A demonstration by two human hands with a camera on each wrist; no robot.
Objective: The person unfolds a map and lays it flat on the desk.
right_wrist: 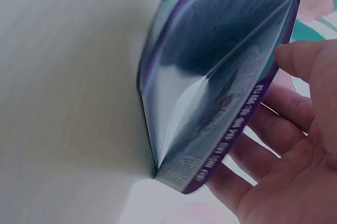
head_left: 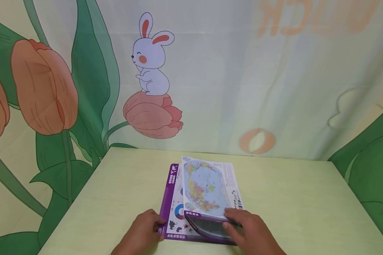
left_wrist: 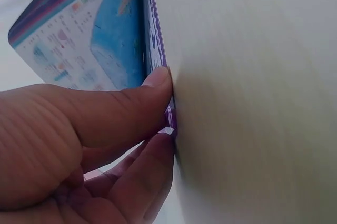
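A folded world map sheet with purple borders lies on the table, its bottom panel flat and its upper panels lifted and bent over. At the lower left corner of the bottom panel, my left hand pinches the purple edge between thumb and fingers. My right hand holds the near right edge of the raised panels, thumb on one side and fingers behind. In the right wrist view, the folded panels spread apart from a crease near the table, with a gap between them.
The pale yellow table extends to both sides of the map. Behind it hangs a curtain printed with tulips, leaves and a white rabbit, reaching the table's back edge.
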